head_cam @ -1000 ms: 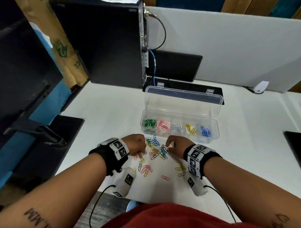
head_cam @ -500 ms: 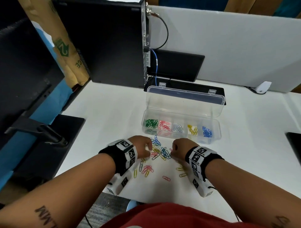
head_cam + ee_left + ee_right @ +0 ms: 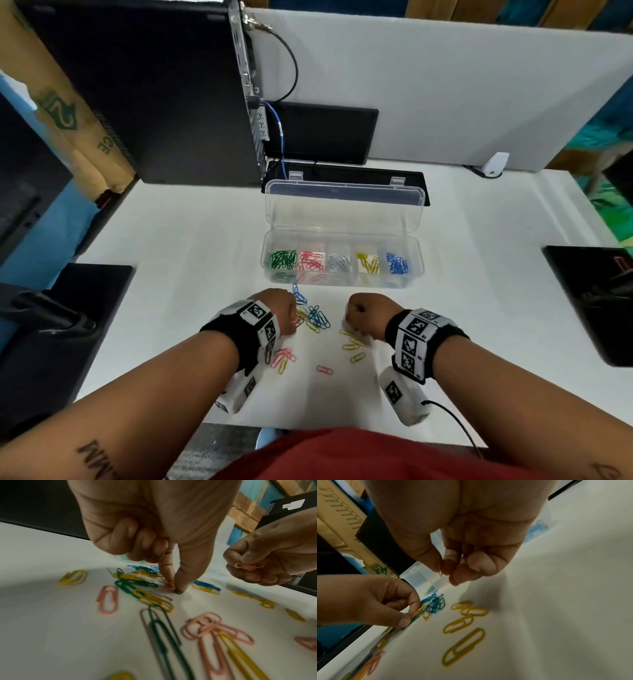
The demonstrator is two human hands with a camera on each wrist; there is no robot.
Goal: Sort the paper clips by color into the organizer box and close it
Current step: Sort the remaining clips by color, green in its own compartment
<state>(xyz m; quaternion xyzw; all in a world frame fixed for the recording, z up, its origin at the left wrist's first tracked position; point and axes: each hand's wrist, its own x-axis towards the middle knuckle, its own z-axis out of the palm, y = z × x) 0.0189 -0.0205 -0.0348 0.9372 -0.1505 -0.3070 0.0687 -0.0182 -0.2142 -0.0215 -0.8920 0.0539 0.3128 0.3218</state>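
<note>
The clear organizer box (image 3: 342, 279) stands open with its lid (image 3: 344, 209) upright; its compartments hold green, pink, white, yellow and blue clips. In front of it a mixed pile of loose paper clips (image 3: 313, 317) lies on the white table. My left hand (image 3: 174, 586) reaches down into the pile and pinches a pink clip (image 3: 170, 584) between thumb and forefinger, right at the table surface. My right hand (image 3: 247, 563) hovers to the right of the pile, fingers curled, holding another pink clip (image 3: 247, 566) above several yellow clips (image 3: 465, 616).
A black computer tower (image 3: 154, 92) and a white partition (image 3: 445, 85) stand behind the box. Dark flat objects lie at the left edge (image 3: 68, 325) and the right edge (image 3: 592, 301). More pink and yellow clips (image 3: 284, 358) lie near the table's front edge.
My right hand has drawn back to the right, away from the pile, with a pink clip in it. My left hand has shifted forward into the pile.
</note>
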